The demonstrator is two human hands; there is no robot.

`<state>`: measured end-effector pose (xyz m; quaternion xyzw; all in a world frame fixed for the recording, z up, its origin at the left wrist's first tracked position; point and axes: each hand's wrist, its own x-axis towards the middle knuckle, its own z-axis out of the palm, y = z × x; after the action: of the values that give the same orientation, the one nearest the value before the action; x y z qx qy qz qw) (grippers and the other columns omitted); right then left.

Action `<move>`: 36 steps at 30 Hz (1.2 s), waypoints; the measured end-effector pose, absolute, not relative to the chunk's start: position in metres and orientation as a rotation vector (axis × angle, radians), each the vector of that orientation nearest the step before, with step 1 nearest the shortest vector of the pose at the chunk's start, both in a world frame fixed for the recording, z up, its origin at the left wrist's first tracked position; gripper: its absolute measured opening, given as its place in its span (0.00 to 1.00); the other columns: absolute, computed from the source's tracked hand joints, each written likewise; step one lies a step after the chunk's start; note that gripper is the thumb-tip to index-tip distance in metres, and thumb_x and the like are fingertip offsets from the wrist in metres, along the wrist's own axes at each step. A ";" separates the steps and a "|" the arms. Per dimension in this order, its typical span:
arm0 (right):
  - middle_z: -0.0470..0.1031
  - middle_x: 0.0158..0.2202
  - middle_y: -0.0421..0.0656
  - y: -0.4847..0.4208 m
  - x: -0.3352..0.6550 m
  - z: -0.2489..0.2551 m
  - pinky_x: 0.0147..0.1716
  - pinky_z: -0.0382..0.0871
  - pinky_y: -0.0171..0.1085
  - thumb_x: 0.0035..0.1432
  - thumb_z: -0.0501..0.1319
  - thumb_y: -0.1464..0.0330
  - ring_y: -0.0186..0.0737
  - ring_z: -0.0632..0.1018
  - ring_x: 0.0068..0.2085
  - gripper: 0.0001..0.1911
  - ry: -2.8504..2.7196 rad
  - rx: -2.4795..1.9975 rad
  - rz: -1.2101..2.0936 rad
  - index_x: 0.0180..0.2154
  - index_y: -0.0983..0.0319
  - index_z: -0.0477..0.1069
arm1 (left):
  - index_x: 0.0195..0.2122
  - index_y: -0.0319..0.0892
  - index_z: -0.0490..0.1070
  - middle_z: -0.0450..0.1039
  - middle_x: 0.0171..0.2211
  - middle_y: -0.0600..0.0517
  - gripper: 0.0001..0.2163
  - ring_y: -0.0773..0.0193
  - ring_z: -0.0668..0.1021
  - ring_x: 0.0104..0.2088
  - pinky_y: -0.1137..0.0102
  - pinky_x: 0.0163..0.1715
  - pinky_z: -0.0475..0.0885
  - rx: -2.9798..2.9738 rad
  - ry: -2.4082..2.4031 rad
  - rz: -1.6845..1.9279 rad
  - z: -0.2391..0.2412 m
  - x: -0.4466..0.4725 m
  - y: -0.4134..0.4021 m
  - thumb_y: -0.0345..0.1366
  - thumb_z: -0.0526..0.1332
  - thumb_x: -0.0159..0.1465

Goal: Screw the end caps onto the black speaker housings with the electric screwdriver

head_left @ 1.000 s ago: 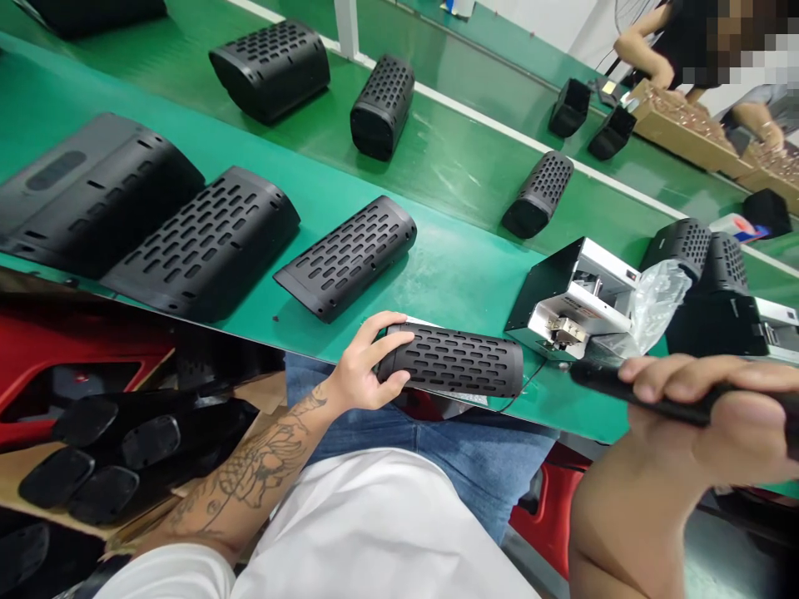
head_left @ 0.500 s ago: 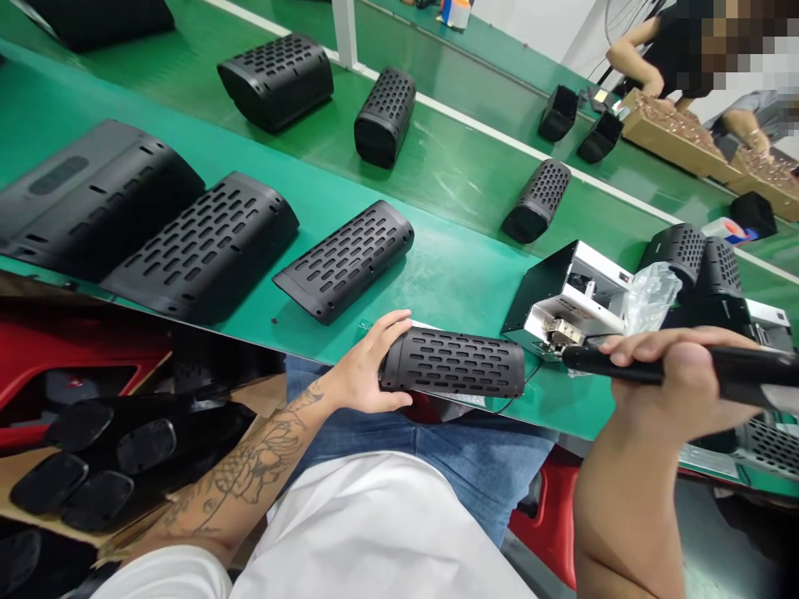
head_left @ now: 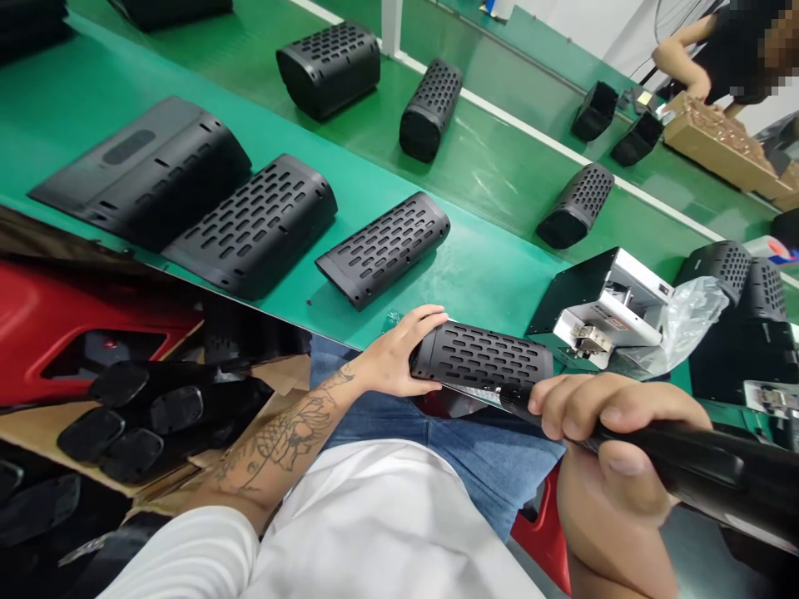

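My left hand [head_left: 399, 353] is wrapped around the left end of a black slotted housing [head_left: 487, 353] lying at the table's front edge, over my lap. In my right hand [head_left: 617, 428] is a black electric screwdriver [head_left: 699, 466], slanting in from the right. Its tip is by the housing's lower edge, towards the right end; I cannot tell whether it touches. Behind my right hand stands a screw feeder [head_left: 612, 308] with a metal pickup at its front. Another slotted housing [head_left: 387, 245] rests just beyond my left hand.
More black housings [head_left: 262, 225] sit along the green table [head_left: 487, 258] and on the green surface behind it. A plastic bag [head_left: 692, 324] hangs by the feeder. Beyond, a person's arm [head_left: 680, 62] reaches over a cardboard box [head_left: 717, 146]. Red stools flank my legs.
My right hand has brought the electric screwdriver left and down from the feeder to the housing's edge. My left hand still grips the housing. The view has shifted left.
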<state>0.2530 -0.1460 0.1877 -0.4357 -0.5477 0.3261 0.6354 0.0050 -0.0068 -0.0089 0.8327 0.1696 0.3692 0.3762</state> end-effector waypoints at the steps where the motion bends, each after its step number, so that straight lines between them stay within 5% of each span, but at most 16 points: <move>1: 0.80 0.29 0.35 -0.142 0.254 0.185 0.32 0.86 0.48 0.70 0.77 0.63 0.39 0.80 0.25 0.08 -1.278 -0.959 0.749 0.44 0.54 0.80 | 0.90 0.56 0.48 0.61 0.83 0.31 0.63 0.26 0.73 0.81 0.32 0.78 0.78 2.128 0.431 0.947 -0.009 0.005 -0.007 0.42 0.86 0.62; 24: 0.79 0.27 0.34 -0.135 0.257 0.175 0.29 0.84 0.46 0.69 0.77 0.65 0.37 0.78 0.23 0.07 -1.294 -0.892 0.822 0.45 0.54 0.82 | 0.89 0.51 0.51 0.67 0.78 0.30 0.60 0.28 0.78 0.76 0.34 0.74 0.82 2.172 0.447 0.996 -0.011 0.008 -0.007 0.48 0.85 0.63; 28: 0.76 0.26 0.34 -0.122 0.303 0.189 0.26 0.80 0.48 0.68 0.73 0.67 0.39 0.74 0.23 0.03 -1.072 -1.054 0.307 0.41 0.52 0.84 | 0.88 0.51 0.54 0.68 0.77 0.30 0.58 0.29 0.79 0.75 0.34 0.73 0.83 2.193 0.431 1.050 -0.012 0.009 -0.008 0.46 0.85 0.63; 31: 0.78 0.28 0.33 -0.104 0.354 0.182 0.26 0.80 0.50 0.69 0.68 0.72 0.44 0.76 0.26 0.11 -1.016 -1.156 -0.130 0.38 0.49 0.82 | 0.87 0.50 0.54 0.68 0.76 0.30 0.58 0.29 0.79 0.75 0.34 0.71 0.84 2.215 0.426 1.069 -0.013 0.010 -0.009 0.47 0.85 0.63; 36: 0.75 0.28 0.32 -0.089 0.404 0.154 0.23 0.73 0.49 0.72 0.72 0.66 0.45 0.75 0.24 0.07 -1.126 -1.157 -0.076 0.39 0.48 0.78 | 0.87 0.51 0.54 0.69 0.75 0.30 0.59 0.29 0.81 0.73 0.36 0.69 0.85 2.237 0.465 1.058 -0.014 0.011 -0.009 0.48 0.86 0.61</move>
<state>0.4044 -0.0893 0.1535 -0.5177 -0.5035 -0.0339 0.6909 0.0110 -0.0090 -0.0141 0.8457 0.1756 0.3998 0.3067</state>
